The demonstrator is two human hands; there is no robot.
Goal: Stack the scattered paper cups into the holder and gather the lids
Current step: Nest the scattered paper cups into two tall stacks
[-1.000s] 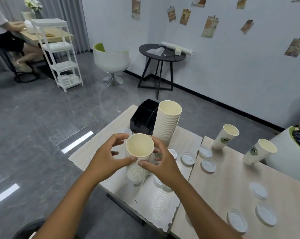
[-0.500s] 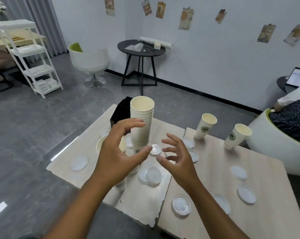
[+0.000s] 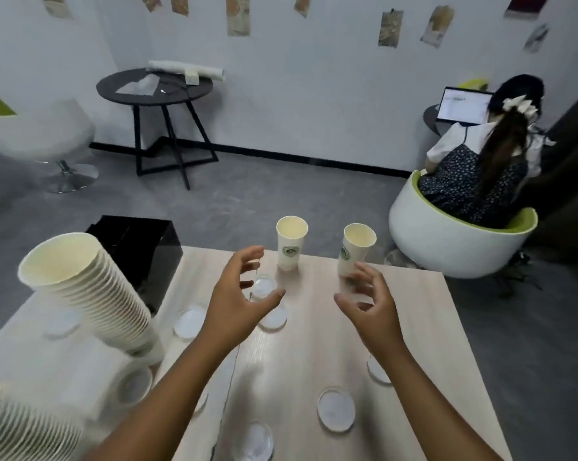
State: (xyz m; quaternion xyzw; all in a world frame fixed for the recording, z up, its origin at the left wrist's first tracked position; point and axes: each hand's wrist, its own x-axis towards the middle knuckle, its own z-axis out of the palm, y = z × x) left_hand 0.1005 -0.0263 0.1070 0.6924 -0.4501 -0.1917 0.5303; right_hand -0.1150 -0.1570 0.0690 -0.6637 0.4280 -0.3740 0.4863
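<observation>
Two single paper cups stand upright at the far edge of the wooden table (image 3: 314,354): the left cup (image 3: 291,242) and the right cup (image 3: 355,249). My left hand (image 3: 239,302) hovers empty, fingers spread, just short of the left cup. My right hand (image 3: 369,302) hovers empty in front of the right cup, hiding its base. A tall stack of cups (image 3: 88,287) stands at the left, and a second stack (image 3: 18,427) shows at the bottom left corner. The black holder (image 3: 141,247) sits behind the tall stack. Several clear lids lie scattered, such as one lid (image 3: 335,410).
A person sits in a white and green tub chair (image 3: 454,241) just beyond the table's far right corner, facing a laptop (image 3: 464,106). A black round side table (image 3: 154,88) and another white chair (image 3: 38,134) stand by the wall.
Both hands let go of the short cup stack and moved right and forward towards the two single cups. The view swung right, bringing the seated person fully into sight.
</observation>
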